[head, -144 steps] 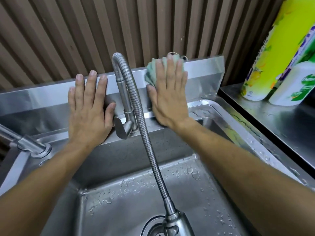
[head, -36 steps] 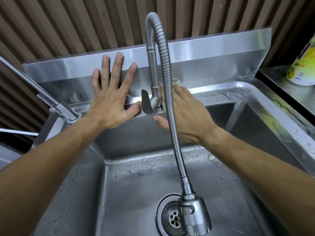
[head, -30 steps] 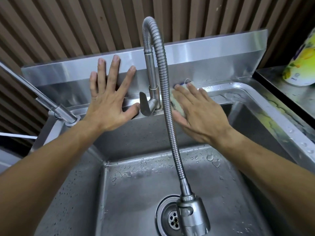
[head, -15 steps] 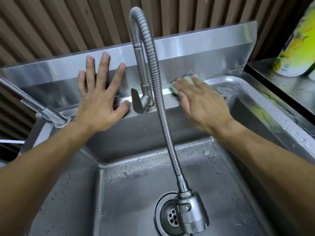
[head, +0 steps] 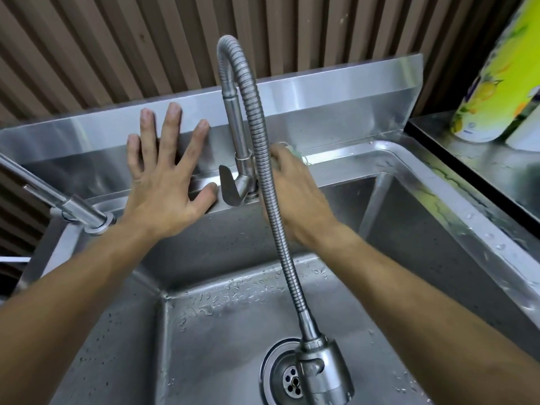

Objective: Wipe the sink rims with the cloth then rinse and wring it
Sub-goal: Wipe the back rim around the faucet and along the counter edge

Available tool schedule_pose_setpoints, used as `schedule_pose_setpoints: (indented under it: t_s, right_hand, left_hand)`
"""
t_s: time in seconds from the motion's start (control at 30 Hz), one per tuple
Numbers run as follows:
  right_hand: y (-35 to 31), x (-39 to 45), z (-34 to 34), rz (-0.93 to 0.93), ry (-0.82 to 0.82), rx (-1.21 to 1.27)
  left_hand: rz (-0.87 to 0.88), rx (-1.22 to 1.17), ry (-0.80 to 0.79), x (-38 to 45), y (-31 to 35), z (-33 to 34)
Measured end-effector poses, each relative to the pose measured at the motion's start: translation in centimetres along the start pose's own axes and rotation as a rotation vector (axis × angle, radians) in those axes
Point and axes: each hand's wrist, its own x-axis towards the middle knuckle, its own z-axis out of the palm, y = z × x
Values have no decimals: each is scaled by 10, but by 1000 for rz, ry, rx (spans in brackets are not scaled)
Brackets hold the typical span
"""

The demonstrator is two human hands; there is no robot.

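The right hand (head: 295, 197) has slid back left along the rear rim of the sink (head: 344, 157), closer to the faucet (head: 238, 159) than half a second ago. It presses flat on the cloth (head: 293, 149); only a pale green edge shows beyond the fingertips. The left hand (head: 163, 182) stays spread wide, fingers straight, against the steel backsplash (head: 336, 95). The faucet's flexible hose (head: 273, 217) hangs over the wet basin.

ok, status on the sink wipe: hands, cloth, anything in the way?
Left hand flat on the backsplash, fingers spread. Right hand presses the cloth on the back rim. Faucet hose crosses in front of the right hand.
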Motion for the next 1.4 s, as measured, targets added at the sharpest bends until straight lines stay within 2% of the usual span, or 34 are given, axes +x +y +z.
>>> schedule_pose_setpoints:
  t_s: [0.1, 0.23, 0.43, 0.57, 0.63, 0.67, 0.73, 0.8, 0.87, 0.93, 1.03, 1.07, 1.13, 1.2, 1.27, 1.33, 1.4]
  right_hand:
    - [24, 4, -10, -244, -65, -88]
    - [38, 7, -21, -262, -102, -155]
    - [71, -2, -33, -41, 74, -184]
    - [70, -1, -18, 242, 381, -136]
    - [57, 4, -12, 318, 511, -6]
    - [48, 5, -9, 273, 548, 78]
    - [30, 10, -2, 64, 532, 155]
    - [21, 16, 2, -141, 451, 86]
    - [25, 22, 1, -193, 415, -32]
    - [41, 24, -3, -90, 499, -43]
    - [61, 20, -21, 263, 695, 91]
    - [60, 19, -23, 326, 716, 108]
    - [46, 19, -17, 241, 682, 126]
    - [22, 19, -1, -24, 534, 152]
    - [12, 17, 14, -257, 362, 42]
    - [21, 19, 16, -340, 255, -132]
    - [32, 15, 9, -319, 170, -206]
  left_hand:
    - [-5, -11, -11, -1, 1, -1]
    - [-5, -17, -11, 0, 0, -1]
    - [0, -16, -18, -1, -2, -1]
    - [0, -18, -32, -1, -1, -2]
    - [-4, -20, -38, -1, 0, -2]
    - [-6, -22, -35, -1, 0, -2]
    - [-8, -21, -34, -1, -1, -2]
    - [-5, -20, -29, -1, -2, -1]
    - [-2, -21, -27, -1, -2, 0]
    - [-5, -24, -24, -1, -2, 0]
    - [-8, -25, -17, -1, -1, 0]
    - [-9, -26, -16, -1, 0, 0]
    - [-11, -25, -11, 0, 0, 1]
    - [-15, -23, -2, 0, -1, 2]
    - [-16, -23, 8, -1, -1, 2]
    - [-10, -21, 3, 0, -1, 2]
    - [-8, -22, -8, 0, 0, 1]
